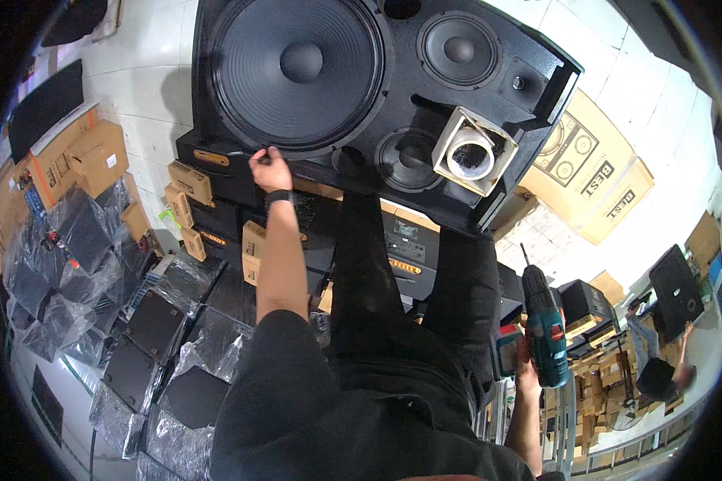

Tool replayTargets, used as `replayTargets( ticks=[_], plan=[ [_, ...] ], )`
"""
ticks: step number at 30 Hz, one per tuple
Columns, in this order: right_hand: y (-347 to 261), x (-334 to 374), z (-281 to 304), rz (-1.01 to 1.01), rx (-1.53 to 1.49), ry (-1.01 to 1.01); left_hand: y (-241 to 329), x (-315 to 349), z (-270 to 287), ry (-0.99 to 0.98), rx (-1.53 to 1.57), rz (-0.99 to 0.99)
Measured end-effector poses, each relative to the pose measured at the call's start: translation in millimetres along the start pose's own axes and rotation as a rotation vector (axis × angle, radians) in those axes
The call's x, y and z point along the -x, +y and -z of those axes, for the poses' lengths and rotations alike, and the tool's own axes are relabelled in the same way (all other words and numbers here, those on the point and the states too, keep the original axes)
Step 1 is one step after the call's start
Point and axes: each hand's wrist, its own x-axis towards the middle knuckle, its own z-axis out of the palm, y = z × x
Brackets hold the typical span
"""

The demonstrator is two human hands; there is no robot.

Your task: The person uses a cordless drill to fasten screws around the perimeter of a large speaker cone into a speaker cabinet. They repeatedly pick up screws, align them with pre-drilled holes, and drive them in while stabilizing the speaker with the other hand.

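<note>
A large black speaker cabinet (409, 76) lies across the top of the view. It carries a big round woofer (337, 88) on the left and two smaller round drivers on the right. My left hand (273, 171) is at the woofer's lower rim, its fingers pinched together; whatever is between them is too small to name. My right hand (525, 365) grips a teal and black cordless drill (546, 341) by its handle, low on the right. The drill's bit points up toward the cabinet. On the cabinet, over the lower driver, sits an open cardboard box (503, 163) with a white ring inside.
Boxed and plastic-wrapped black cabinets (200, 345) are stacked at the lower left. Small brown boxes (189, 183) stand beside my left arm. A large printed carton (594, 168) leans at the right. Another person (658, 377) is bent over at the far right, beyond a metal railing (642, 449).
</note>
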Motion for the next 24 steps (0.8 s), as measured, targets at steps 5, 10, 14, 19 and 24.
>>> replayTargets(
  ticks=[5,10,14,19,24],
  plan=[
    [-21.7,-5.3,-6.8,0.008,-0.054,-0.027,-24.4,-38.6,-4.7,-0.178,-0.145,0.077],
    [-34.0,-3.8,-13.3,-0.022,-0.254,-0.053,-8.6,-29.2,-3.8,-0.233,-0.293,0.249],
    [-36.4,-2.8,-15.8,-0.054,-0.244,-0.038,7.7,-23.6,5.0,-0.33,-0.338,0.328],
    [-35.2,-1.0,-15.9,-0.04,-0.163,-0.054,33.6,-27.7,9.8,-0.356,-0.538,0.2],
    [-24.1,-0.5,-12.0,0.018,0.051,-0.056,24.5,-36.7,5.7,-0.421,-0.452,0.224]
  ],
)
